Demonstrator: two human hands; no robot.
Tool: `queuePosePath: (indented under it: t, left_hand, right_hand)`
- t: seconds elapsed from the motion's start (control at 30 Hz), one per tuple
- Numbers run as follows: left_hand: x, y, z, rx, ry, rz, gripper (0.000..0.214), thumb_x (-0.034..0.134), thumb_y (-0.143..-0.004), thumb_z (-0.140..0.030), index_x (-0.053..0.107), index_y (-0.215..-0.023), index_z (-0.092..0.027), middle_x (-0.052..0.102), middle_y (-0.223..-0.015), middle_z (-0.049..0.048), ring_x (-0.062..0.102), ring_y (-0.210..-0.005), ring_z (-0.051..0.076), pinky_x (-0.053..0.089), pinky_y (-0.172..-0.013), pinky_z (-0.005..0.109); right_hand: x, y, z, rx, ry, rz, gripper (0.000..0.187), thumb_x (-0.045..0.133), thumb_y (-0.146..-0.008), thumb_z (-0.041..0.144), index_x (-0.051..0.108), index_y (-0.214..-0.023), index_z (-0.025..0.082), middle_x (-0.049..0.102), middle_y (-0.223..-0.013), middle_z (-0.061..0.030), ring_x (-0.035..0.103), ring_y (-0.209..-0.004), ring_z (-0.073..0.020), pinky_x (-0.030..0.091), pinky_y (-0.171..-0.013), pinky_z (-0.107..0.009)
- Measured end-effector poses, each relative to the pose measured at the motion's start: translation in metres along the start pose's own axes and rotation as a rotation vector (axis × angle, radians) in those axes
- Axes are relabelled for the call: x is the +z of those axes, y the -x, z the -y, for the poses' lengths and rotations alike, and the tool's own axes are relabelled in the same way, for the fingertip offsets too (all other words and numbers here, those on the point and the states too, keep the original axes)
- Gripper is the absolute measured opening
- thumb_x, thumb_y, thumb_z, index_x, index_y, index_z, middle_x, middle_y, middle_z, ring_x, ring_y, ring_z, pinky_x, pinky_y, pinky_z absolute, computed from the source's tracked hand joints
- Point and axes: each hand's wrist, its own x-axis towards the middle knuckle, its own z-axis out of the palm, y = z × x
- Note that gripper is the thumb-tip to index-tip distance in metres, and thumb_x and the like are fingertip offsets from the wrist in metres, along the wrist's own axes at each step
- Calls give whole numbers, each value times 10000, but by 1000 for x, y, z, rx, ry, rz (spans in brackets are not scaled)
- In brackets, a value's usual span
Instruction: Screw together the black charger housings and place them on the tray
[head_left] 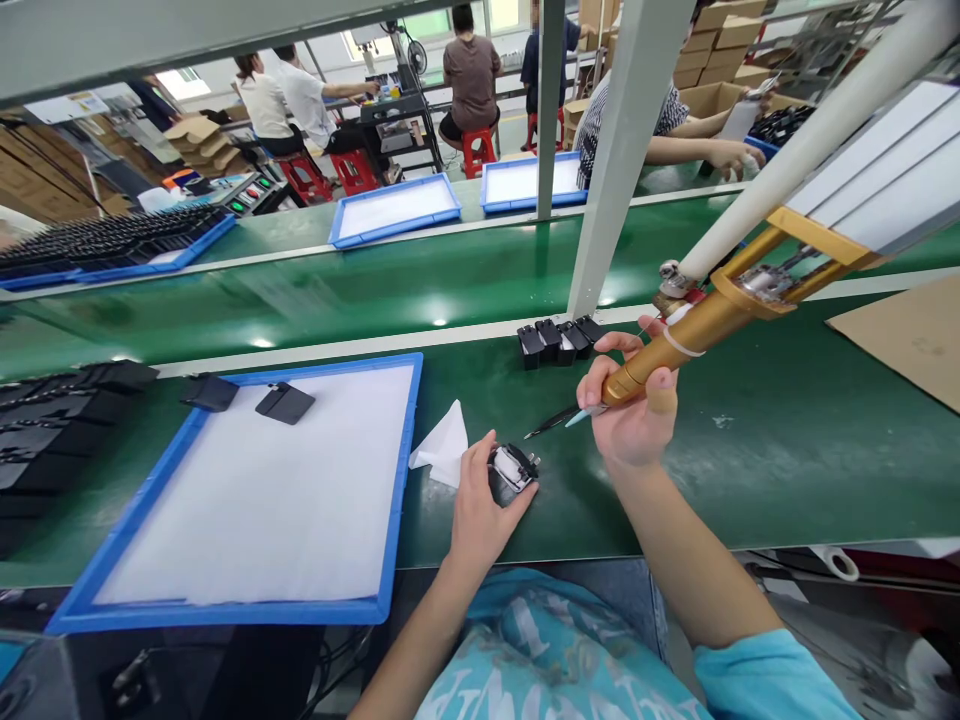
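My left hand point(484, 500) is closed around a small black plug adapter point(514, 468), whose uncovered side shows a white part inside and whose metal prongs point right. In my right hand point(634, 405) is a gold cylindrical dispensing gun point(675, 345) with a pale blue tip, pointed down and left. Black tweezers point(551, 421) lie on the green bench just left of that tip; the tip and adapter are apart. Left of my left hand is a crumpled white cloth or tissue point(444, 445). Several black adapter housings point(559, 345) stand in a row beyond my hands.
A blue-rimmed tray point(397, 470) lined with white holds a black adapter point(285, 402); another adapter point(210, 391) sits at its corner. Stacked black parts point(60, 430) fill the far left. A white post point(615, 170) rises ahead, cardboard point(911, 335) lies right. Co-workers sit beyond.
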Motion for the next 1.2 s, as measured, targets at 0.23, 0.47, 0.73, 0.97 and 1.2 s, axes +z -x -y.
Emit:
queuePosePath:
  t: [0.23, 0.47, 0.73, 0.97, 1.2]
  left_hand:
    - [-14, 5, 13, 188, -171, -33, 556, 662, -861, -280, 448, -1375, -270, 534, -1339, 105, 538, -1221, 254, 480, -1025, 447]
    - [-14, 4, 15, 243, -173, -72, 523, 687, -841, -283, 515, -1334, -264, 585, -1316, 89, 598, -1165, 244, 512, -1002, 407]
    - [-11, 5, 17, 219, -145, -83, 517, 687, -842, -285, 497, -1320, -240, 591, -1297, 107, 596, -1169, 244, 524, -990, 422]
    - [-13, 8, 15, 227, -180, -78, 488, 672, -853, -274, 502, -1310, -234, 567, -1332, 118, 581, -1193, 250, 526, -988, 420]
    - [-15, 8, 16, 274, -245, -97, 528, 676, -850, -274, 492, -1343, -229, 600, -1288, 114, 603, -1162, 250, 519, -996, 401]
  right_hand:
    - [-1, -3, -1, 13, 59, -22, 360, 536, -815, 556, 488, -1081, 318, 549, -918, 17, 456, -433, -64, 389, -381, -245]
    - [-3, -4, -2, -7, 36, -5, 323, 526, -836, 517, 499, -1083, 311, 558, -917, 17, 469, -440, -64, 392, -388, -238]
    - [-2, -4, -2, -8, 35, -14, 335, 538, -826, 517, 504, -1082, 304, 559, -903, 18, 469, -437, -64, 396, -385, -236]
    - [-3, -4, -2, -3, 51, -22, 337, 530, -825, 524, 502, -1083, 309, 551, -905, 19, 463, -439, -60, 397, -389, -235]
    - [-3, -4, -2, -5, 52, -19, 336, 530, -826, 528, 500, -1080, 308, 560, -900, 20, 467, -436, -64, 395, -391, -238]
